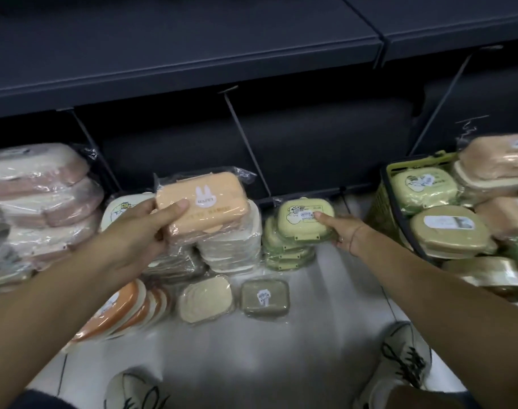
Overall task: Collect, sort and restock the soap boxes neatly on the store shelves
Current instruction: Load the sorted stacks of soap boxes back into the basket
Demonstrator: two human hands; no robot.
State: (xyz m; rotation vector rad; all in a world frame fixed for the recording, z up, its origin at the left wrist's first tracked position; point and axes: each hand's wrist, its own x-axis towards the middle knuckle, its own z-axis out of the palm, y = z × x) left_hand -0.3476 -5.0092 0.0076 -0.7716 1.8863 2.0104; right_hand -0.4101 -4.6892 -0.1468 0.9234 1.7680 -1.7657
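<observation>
1. Orange plastic under crinkly shrink-wrap, bunny sticker on the lid: that's the orange soap box [201, 208]. My left hand [139, 231] is grasping it, thumb on top and fingers curled underneath, just over the cream stack [231, 246] on the floor [281, 349].
2. My right hand [344, 236] is clamped on the green soap box [306, 218], thumb pressed on its label. That box sits on top of the green stack [287, 252], right beside the cream one.
3. Everything I can see is on the floor or in the basket [381, 199], under the dark shelves [192, 54]. So I'd say I'm mid-sort and restocking hasn't started.
4. What could go wrong, imo:
 - The wrap looks slippery, so the orange box could slide out of a one-handed hold.
 - The green stack is already stepped rather than square. A sideways tug on the top box could spill it toward the olive box [265, 296] lying loose in front.
 - If I put the orange box down on the cream stack, that mixes colours and adds height to a pile that looks a bit skewed.
 - The basket on my right is heaped above its rim, so my right arm swinging back could knock boxes off.
</observation>
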